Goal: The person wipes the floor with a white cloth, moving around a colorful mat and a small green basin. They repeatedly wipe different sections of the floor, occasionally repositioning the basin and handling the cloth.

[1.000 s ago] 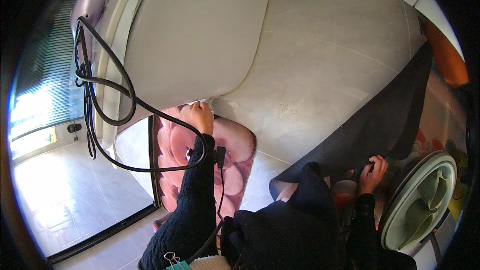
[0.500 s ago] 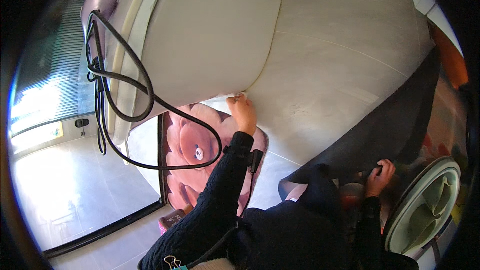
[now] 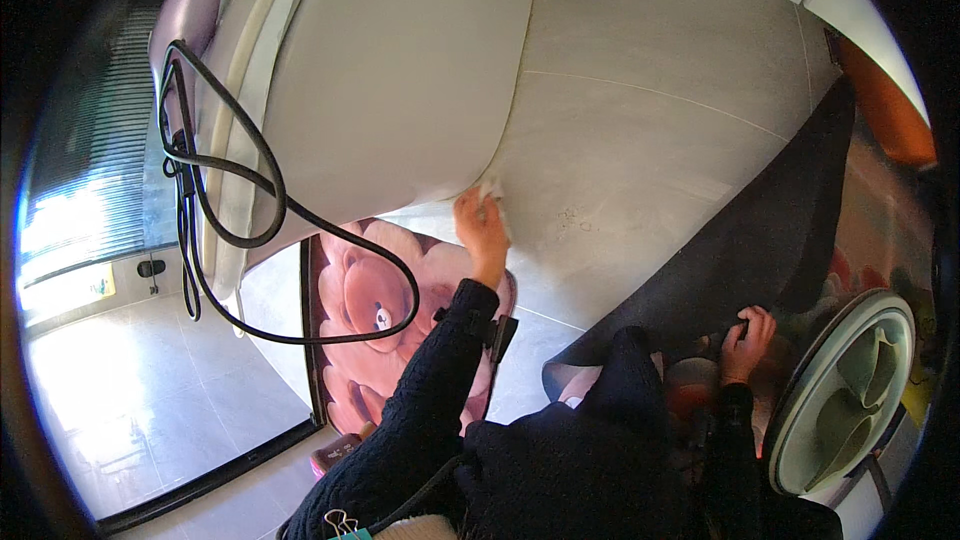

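My left hand (image 3: 482, 235) is closed on a crumpled white wipe (image 3: 492, 186), low down where a large white rounded fixture (image 3: 410, 70) meets the grey tiled floor (image 3: 620, 130). Small dark specks lie on the tiles just right of that hand. Over on the right, my right hand (image 3: 748, 345) curls its fingers on a floor mat (image 3: 700, 260) that is folded back, dark underside up. Part of the mat's printed, colourful face shows beyond the fold.
A lilac hair dryer (image 3: 188, 15) rests along the fixture's rim, its black cord (image 3: 280, 205) looping down in front. A pink bear-patterned mat (image 3: 350, 285) lies below. At right stands a round grey-green basin (image 3: 845, 395); an orange object (image 3: 885, 105) is behind the folded mat.
My left hand has shifted from the fixture's bottom edge slightly onto the floor, and the white wipe shows more. The whole view has swung a little. My right hand stays at the folded mat.
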The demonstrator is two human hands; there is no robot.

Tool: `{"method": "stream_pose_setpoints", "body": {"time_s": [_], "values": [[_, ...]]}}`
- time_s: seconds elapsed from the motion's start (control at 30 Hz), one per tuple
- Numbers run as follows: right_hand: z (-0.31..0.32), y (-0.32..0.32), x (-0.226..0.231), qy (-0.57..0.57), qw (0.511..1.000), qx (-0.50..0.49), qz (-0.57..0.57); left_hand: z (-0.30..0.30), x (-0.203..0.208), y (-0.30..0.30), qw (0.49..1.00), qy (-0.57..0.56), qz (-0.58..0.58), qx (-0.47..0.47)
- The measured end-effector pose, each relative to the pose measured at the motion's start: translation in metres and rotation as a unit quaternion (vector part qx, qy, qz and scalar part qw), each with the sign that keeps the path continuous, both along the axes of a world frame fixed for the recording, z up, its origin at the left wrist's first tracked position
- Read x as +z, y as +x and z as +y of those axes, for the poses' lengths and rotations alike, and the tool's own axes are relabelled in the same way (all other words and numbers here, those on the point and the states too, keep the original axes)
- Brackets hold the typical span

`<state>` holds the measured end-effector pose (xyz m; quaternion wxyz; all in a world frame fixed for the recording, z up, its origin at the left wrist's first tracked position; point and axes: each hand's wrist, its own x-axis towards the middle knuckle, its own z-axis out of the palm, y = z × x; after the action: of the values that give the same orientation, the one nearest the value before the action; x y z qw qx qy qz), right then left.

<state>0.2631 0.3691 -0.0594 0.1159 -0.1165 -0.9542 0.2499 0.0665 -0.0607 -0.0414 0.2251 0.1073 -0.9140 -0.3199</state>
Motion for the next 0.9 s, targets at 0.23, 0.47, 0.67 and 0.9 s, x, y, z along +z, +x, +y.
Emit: {"method": "stream_pose_setpoints", "body": {"time_s": [0.23,0.47,0.67,0.9], "values": [[-0.002,-0.001,0.001,-0.009,1.000,0.001,0.003,0.029,-0.026,-0.016,0.999,-0.029,-0.026,-0.010],[0.000,0.000,0.004,-0.006,1.000,0.012,0.004,0.099,-0.017,-0.121,0.990,-0.028,0.013,-0.140],[-0.002,0.002,0.002,-0.008,1.000,0.001,-0.008,0.099,-0.001,-0.115,0.924,0.076,-0.134,-0.349],[-0.001,0.001,0.006,-0.019,1.000,0.015,-0.014,0.082,-0.016,-0.144,0.995,-0.090,-0.022,-0.036]]}}
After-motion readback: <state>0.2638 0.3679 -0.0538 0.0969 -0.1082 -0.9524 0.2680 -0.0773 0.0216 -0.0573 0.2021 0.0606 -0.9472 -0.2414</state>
